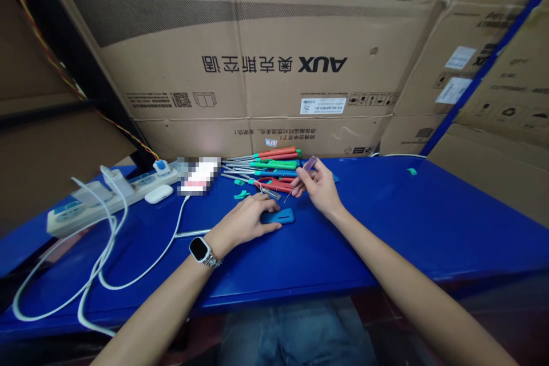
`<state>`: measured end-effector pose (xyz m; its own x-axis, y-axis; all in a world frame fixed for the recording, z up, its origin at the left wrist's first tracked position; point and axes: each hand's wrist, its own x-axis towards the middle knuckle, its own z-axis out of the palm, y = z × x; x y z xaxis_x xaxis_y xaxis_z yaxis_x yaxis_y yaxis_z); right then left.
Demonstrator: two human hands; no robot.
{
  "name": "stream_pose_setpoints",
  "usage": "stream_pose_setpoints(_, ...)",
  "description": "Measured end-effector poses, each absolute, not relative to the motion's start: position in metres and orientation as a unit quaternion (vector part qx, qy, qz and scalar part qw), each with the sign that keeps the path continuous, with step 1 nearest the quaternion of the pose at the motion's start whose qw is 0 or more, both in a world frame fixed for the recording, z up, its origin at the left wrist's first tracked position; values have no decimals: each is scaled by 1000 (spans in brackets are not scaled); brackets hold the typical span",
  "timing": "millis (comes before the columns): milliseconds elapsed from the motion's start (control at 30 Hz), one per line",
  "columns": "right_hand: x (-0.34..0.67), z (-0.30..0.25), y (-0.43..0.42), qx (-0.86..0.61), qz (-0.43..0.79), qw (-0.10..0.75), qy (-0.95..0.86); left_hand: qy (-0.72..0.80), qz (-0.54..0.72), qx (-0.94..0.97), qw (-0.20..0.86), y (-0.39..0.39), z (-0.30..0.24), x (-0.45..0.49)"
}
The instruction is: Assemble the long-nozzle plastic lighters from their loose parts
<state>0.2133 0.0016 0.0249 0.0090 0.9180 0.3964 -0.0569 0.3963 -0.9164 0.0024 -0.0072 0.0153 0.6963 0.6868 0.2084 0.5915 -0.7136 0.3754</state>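
My right hand [319, 186] is closed on a small purple-handled screwdriver [302, 171], its metal tip pointing down-left toward the table. My left hand [246, 220], with a watch on the wrist, lies on the blue table [386, 229]; its fingers rest on a blue slotted holder [278, 216] and pin it down. Just behind both hands lies a pile of screwdrivers [270, 168] with red, green and blue handles. Small teal plastic pieces [240, 194] sit beside the pile.
A white power strip [107, 194] with plugs and white cables [98, 263] lies at the left, next to a white earbud case [158, 193]. Large cardboard boxes [274, 63] stand right behind the table. Another teal piece [412, 171] lies at the right.
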Motion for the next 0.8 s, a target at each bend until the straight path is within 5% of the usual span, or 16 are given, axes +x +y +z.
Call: stream_pose_setpoints(800, 205, 15, -2, -377, 380, 557, -635, 349, 217, 895, 172, 1, 7, 3)
